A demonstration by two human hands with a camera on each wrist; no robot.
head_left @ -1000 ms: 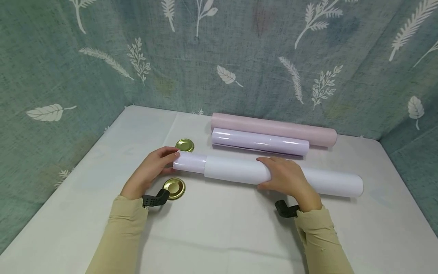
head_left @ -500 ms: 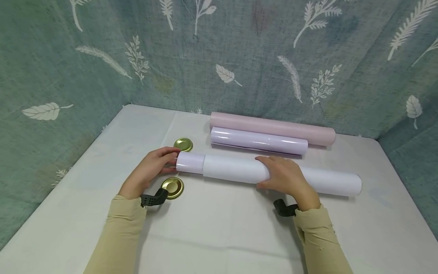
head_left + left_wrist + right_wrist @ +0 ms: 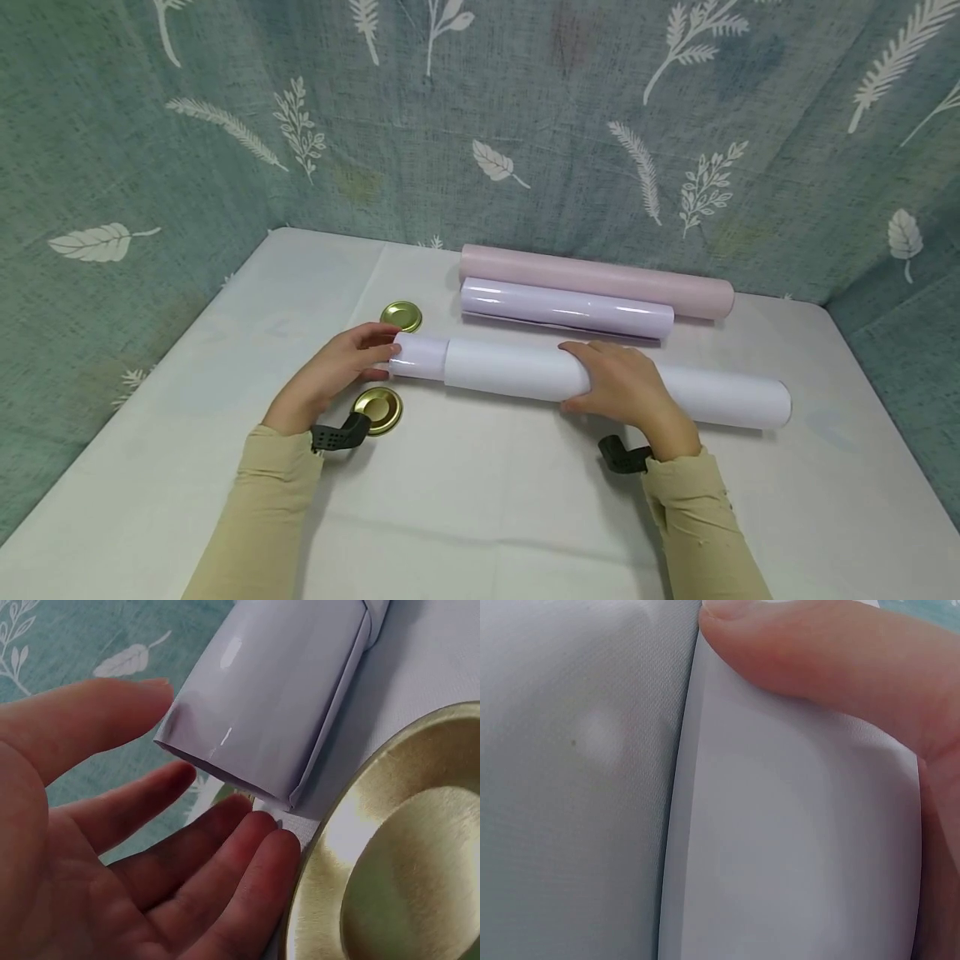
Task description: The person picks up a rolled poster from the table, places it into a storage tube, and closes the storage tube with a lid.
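A curtained-off tabletop booth, room type unclear: teal leaf-print fabric (image 3: 420,150) hangs across the top and both sides of the frame, enclosing a white cloth-covered table (image 3: 450,517) below.

two gold lids (image 3: 401,316) (image 3: 378,409), two lilac rolls (image 3: 567,308) (image 3: 422,357), one white roll (image 3: 517,369), one pink roll (image 3: 596,279)

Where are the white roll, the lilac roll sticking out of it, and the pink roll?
white roll (image 3: 517,370): head view, on its body towards the left end
lilac roll (image 3: 420,357): head view, on its exposed stretch
pink roll (image 3: 596,276): head view, mid-length on its side
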